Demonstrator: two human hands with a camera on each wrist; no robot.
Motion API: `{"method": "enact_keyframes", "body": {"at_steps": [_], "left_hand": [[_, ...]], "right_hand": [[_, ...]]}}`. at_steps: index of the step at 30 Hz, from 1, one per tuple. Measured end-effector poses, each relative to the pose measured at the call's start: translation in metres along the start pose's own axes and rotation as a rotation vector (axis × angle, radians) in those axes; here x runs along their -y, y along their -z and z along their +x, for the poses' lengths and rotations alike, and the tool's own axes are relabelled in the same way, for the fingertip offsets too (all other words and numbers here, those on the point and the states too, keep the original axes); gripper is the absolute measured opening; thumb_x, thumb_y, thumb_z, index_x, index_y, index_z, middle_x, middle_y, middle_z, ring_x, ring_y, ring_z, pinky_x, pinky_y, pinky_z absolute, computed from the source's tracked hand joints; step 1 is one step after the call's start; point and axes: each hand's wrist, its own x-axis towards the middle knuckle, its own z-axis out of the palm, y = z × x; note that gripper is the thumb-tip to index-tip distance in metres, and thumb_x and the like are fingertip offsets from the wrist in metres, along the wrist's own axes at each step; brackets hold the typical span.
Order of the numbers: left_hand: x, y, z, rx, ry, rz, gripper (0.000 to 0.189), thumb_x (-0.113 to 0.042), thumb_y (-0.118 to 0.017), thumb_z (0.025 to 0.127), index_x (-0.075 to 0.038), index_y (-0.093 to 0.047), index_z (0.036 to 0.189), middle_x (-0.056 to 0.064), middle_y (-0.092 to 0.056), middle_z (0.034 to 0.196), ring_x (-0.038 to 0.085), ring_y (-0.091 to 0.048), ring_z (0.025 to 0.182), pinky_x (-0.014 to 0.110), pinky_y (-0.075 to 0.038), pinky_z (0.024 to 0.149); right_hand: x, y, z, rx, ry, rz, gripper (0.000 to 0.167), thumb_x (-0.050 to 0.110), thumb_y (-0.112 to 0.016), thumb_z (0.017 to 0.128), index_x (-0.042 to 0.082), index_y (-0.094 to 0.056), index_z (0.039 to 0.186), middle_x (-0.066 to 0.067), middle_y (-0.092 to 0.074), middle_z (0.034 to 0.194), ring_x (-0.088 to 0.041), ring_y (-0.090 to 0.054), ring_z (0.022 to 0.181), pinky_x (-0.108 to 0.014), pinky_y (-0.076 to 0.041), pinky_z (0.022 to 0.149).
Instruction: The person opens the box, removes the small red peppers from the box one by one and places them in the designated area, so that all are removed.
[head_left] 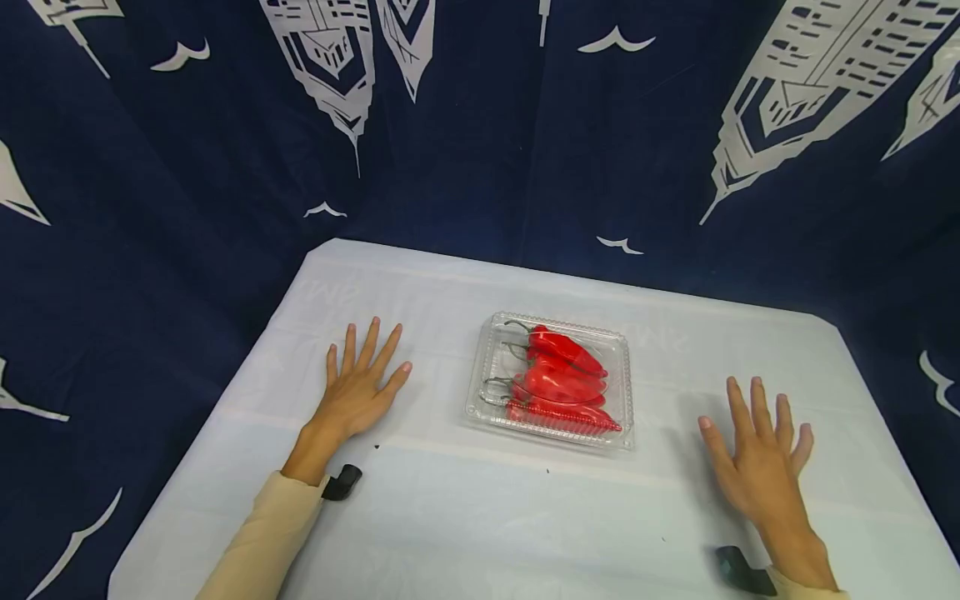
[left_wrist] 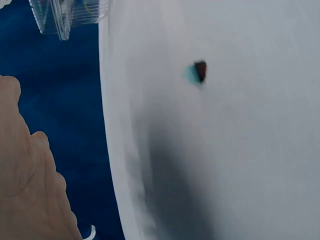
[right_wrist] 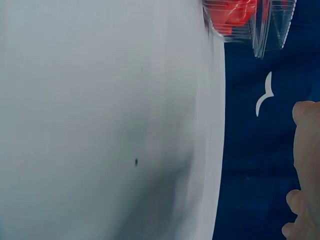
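In the head view, you have one clear, rectangular, ribbed plastic box point(head_left: 482, 387) at the centre of the frame, on a white-covered counter point(head_left: 465, 525). Four red, pointed peppers point(head_left: 562, 383) with thin stems lie side by side inside it. Your two bare hands flank the box, well apart from it: your left hand point(head_left: 356, 398), left of centre, has all five fingers spread; your right hand point(head_left: 763, 467), at lower right, is spread too. Two beige sleeves point(head_left: 262, 537) and two small black wrist devices point(head_left: 345, 482) show below them. One navy cloth with white printed shapes point(head_left: 480, 167) fills the upper frame.

In your left wrist view, one corner of the box sits at upper left, your hand at the left edge, and one dark reddish speck point(left_wrist: 201, 71) above centre.

In your right wrist view, the box with red inside is at upper right, your hand at lower right, and one white bird-shaped print point(right_wrist: 267, 94) between them.
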Motion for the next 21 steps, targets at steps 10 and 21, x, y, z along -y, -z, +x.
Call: {"method": "enact_keyframes", "body": {"at_steps": [10,21], "left_hand": [[-0.013,-0.002,0.002,-0.016,-0.020,-0.039,0.068,-0.064,-0.021,0.102,-0.036,-0.001,0.161,0.003,0.011,0.169,0.036,0.021,0.152,0.067,0.010,0.117],[-0.024,-0.010,0.002,-0.022,-0.054,-0.100,0.067,-0.063,-0.023,0.103,-0.036,-0.003,0.161,0.007,0.008,0.170,0.040,0.014,0.154,0.068,0.007,0.117]], "right_hand": [[0.008,-0.001,0.000,-0.054,0.038,0.041,0.073,0.050,-0.040,0.104,0.012,-0.015,0.162,-0.022,-0.005,0.167,-0.047,0.008,0.153,-0.070,0.012,0.115],[0.018,-0.001,-0.001,-0.086,0.057,0.085,0.072,0.047,-0.041,0.104,0.010,-0.018,0.161,-0.020,-0.006,0.167,-0.045,0.005,0.153,-0.068,0.011,0.116]]}}
